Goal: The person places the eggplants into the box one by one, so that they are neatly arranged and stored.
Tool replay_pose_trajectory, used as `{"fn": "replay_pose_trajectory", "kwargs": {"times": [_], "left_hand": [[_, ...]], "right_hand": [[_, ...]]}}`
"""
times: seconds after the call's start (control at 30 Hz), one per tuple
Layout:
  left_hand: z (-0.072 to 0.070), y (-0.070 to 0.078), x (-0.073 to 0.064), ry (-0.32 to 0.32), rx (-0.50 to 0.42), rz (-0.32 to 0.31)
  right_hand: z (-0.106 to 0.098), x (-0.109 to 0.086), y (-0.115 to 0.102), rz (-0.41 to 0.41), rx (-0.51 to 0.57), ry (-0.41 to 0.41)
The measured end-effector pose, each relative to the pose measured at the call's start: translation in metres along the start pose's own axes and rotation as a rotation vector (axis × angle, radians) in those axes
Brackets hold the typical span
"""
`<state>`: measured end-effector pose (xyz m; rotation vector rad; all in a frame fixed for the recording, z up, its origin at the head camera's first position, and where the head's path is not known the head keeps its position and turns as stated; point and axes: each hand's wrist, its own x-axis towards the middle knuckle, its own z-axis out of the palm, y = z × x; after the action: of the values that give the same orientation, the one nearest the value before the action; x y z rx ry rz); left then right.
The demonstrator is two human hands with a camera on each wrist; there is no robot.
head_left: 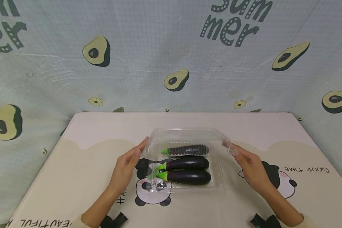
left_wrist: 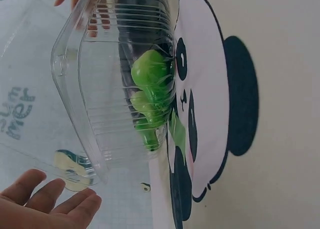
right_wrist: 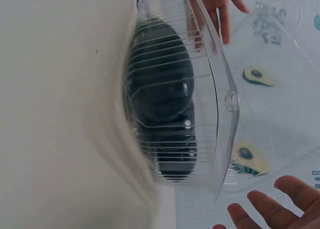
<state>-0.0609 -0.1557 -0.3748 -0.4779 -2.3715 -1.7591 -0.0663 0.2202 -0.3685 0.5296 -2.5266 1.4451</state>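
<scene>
In the head view a clear plastic clamshell box (head_left: pixel 218 172) sits mid-table with its lid (head_left: pixel 185 134) raised at the back. Three eggplants (head_left: pixel 188 177) with bright green stem ends lie side by side inside; ribbed plastic partly covers the rear one. My left hand (head_left: pixel 125 166) is at the box's back left corner, fingers extended beside the lid. At the back right corner, the fingers of my right hand (head_left: pixel 252 167) reach behind the lid's edge, partly seen through the plastic. Both wrist views show loosely spread fingers near the lid; exact contact is hard to tell.
The table cover (head_left: pixel 74 177) has printed pandas and lettering. Behind the table hangs a cloth (head_left: pixel 142 41) with avocado prints. Dark straps (head_left: pixel 265 221) show near both wrists at the front edge.
</scene>
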Motion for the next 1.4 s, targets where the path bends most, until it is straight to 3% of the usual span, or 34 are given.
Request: {"fn": "replay_pose_trajectory", "kwargs": {"times": [0.23,0.63,0.8,0.97,1.23,1.4], "left_hand": [[0.002,-0.001,-0.008,-0.017,0.041,0.0],[0.002,-0.008,-0.02,-0.042,0.012,0.002],[0.003,-0.01,-0.023,-0.056,-0.017,-0.018],[0.003,-0.01,-0.026,-0.085,-0.027,-0.028],[0.005,-0.01,-0.029,-0.131,-0.134,-0.176],[0.006,-0.009,-0.029,-0.138,-0.178,-0.224]], "right_hand": [[0.001,-0.006,-0.002,0.058,-0.04,-0.011],[0.004,-0.013,0.003,-0.043,0.062,-0.059],[0.004,-0.016,0.006,-0.028,0.028,-0.043],[0.004,-0.018,0.009,-0.014,0.042,-0.076],[0.009,-0.025,0.011,-0.014,0.044,-0.09],[0.01,-0.029,0.013,0.001,0.113,-0.127]]}}
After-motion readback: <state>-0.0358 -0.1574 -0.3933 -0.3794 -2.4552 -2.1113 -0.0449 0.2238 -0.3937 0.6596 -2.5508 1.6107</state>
